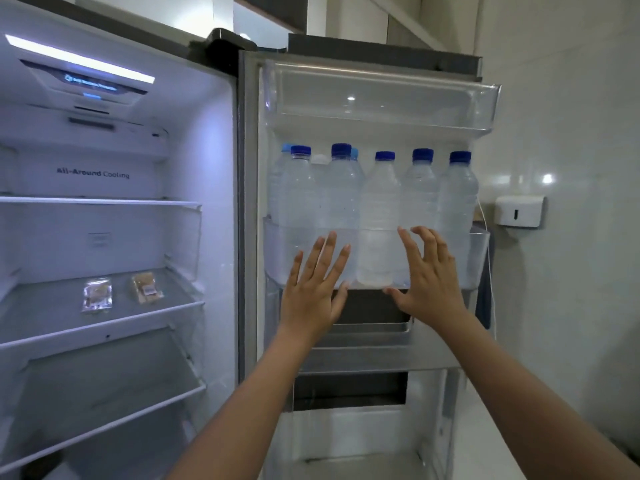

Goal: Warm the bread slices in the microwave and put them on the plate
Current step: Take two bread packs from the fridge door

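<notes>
Two clear packets lie on the middle glass shelf (45,306) of the open fridge, side by side and a little apart: left packet (97,294), right packet (146,287). We take them for the bread slices. The contents look tan, but they are too small for us to be sure. Neither is touched.

Left grip (317,289) is spread flat, fingers straight, holding nothing. Right grip (427,282) is open too, fingers slightly bent, holding nothing. Both are raised in front of the door bin (474,258) on the open fridge door, well apart from the packets. We cannot tell whether the fingertips touch the bin. The bin holds a row of water bottles (377,216) with blue caps. A white box (518,211) is on the tiled wall to the right.

Progress, our call: very start. Fridge open, bread not picked up. Left to do: take the packets out, unwrap, microwave, plate. We see no microwave or plate.
</notes>
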A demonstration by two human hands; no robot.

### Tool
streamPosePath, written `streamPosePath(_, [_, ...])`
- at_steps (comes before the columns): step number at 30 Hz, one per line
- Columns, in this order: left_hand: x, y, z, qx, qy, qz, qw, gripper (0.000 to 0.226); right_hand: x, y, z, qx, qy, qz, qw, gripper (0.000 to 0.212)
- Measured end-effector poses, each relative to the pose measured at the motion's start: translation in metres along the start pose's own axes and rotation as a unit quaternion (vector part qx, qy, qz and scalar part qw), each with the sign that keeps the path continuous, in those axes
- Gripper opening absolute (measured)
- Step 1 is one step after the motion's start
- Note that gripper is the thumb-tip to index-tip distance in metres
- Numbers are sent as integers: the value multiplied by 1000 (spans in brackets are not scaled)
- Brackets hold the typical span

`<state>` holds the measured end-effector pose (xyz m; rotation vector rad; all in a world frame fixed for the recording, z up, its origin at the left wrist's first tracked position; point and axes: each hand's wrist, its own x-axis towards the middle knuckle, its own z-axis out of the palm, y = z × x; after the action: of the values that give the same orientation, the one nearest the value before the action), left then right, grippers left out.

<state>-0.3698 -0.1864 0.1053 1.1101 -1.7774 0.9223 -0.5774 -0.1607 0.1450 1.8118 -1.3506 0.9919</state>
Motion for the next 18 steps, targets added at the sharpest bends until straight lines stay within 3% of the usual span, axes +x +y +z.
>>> streamPosePath(6, [-7, -16, -5, -15, -40, 19, 999, 59, 10, 5, 11, 11, -51, 45, 998, 101])
streamPosePath(9, [-17, -29, -11, -35, -45, 24, 998, 58, 4, -17, 21, 34, -17, 86, 996, 87])
streamPosePath(14, [-50, -76, -18, -136, -56, -73, 986, 56, -13, -102, 46, 130, 52, 53, 989, 63])
streamPosePath(18, [-85, -145, -27, -134, -62, -136, 980, 57, -10, -184, 63, 221, 109, -18, 969, 37])
